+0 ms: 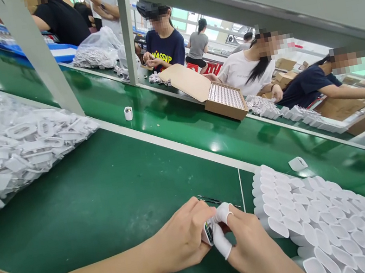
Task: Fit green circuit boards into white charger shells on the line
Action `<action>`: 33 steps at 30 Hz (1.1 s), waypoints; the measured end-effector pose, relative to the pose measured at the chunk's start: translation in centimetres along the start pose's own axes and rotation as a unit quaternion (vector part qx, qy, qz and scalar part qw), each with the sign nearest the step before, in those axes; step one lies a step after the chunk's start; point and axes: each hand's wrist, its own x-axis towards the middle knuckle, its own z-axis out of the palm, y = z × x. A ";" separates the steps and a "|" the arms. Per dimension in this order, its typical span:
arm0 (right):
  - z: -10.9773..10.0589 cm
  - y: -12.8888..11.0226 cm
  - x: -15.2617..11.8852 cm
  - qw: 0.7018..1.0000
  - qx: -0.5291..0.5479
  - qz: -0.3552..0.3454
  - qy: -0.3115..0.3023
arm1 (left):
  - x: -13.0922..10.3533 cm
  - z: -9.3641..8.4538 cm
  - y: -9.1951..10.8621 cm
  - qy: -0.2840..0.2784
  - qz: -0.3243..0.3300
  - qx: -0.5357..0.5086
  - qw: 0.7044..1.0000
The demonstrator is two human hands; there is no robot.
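Together, hands (218, 238) pinch part (208, 233) (small).

My left hand (182, 237) and right hand (247, 242) meet at the lower middle of the frame on the counter (109, 201), a small part (208, 233) pinched between them. A stack of housings (327, 219) lies at lower right just beside my right hand; a bag of parts (11, 148) lies at left. Toward the upper frame behind runs the conveyor (179, 118), with one cap (128, 113) on it and an open carton (225, 99) at its far edge.

Both forearms were bare, no sleeves, watch or rings seen; left hand (183, 240) wore nothing, while right hand (251, 246) had white rubber finger cots on approx. two digits, thumb & index, rest uncovered.
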 end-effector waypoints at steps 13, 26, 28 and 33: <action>-1.7 0.8 1.1 0.960 0.201 0.129 -0.148 | -0.1 0.0 -0.3 -0.006 0.019 0.003 1.000; 3.0 2.9 1.5 0.980 0.155 0.106 -0.069 | -2.2 2.4 -2.2 0.041 -0.118 -0.053 0.991; 2.3 3.5 3.1 0.982 0.104 0.133 -0.081 | -2.2 2.4 -2.5 0.068 -0.112 -0.020 0.991; -1.5 8.5 10.4 0.964 -0.023 0.259 -0.058 | -1.9 2.1 -3.7 0.040 -0.197 0.029 0.979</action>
